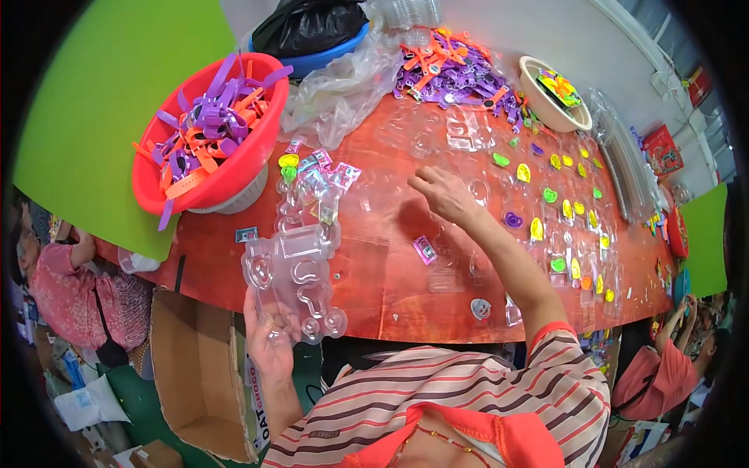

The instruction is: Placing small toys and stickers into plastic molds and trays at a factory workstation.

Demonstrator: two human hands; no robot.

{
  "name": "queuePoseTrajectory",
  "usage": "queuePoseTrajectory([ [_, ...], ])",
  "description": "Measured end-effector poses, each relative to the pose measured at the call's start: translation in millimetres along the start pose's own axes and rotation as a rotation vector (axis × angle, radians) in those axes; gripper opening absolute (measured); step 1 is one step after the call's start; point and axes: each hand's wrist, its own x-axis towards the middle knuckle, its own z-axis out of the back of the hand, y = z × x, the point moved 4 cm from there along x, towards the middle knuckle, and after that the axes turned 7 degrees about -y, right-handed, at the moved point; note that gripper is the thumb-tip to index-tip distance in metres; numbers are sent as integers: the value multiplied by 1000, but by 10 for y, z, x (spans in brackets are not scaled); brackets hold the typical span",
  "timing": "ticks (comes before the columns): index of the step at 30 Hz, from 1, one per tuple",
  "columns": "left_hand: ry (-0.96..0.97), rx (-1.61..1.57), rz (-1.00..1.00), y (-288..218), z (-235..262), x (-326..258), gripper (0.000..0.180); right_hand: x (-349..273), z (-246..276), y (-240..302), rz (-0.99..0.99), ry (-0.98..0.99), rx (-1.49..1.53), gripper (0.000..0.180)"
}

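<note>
My left hand (pixel 269 339) is closed on the near end of clear plastic blister trays (pixel 300 273) at the table's front left. The trays look stacked or overlapping, running back toward small printed packets (pixel 343 175) and yellow and green plastic pieces (pixel 289 165). Over the middle of the table reaches my right hand (pixel 445 195), fingers drawn together; anything between them is too small or transparent to make out. Below it lie a pink packet (pixel 424 249) and more clear trays (pixel 446 281).
A red basin (pixel 277 117) of purple and orange toy watches stands at the left. More watches (pixel 460 82) are heaped at the back beside a cream basin (pixel 581 121). Trays with colourful pieces (pixel 567 209) cover the right side. An open cardboard box (pixel 175 366) sits below. Other people sit at both sides.
</note>
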Motion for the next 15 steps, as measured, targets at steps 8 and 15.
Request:
queuePoseTrajectory([
  [8,6,52,41,66,6,63,67,160,-206,-454,69,41,-213,28],
  [15,161,50,111,126,-183,105,67,565,-496,-682,-378,-18,-142,37],
])
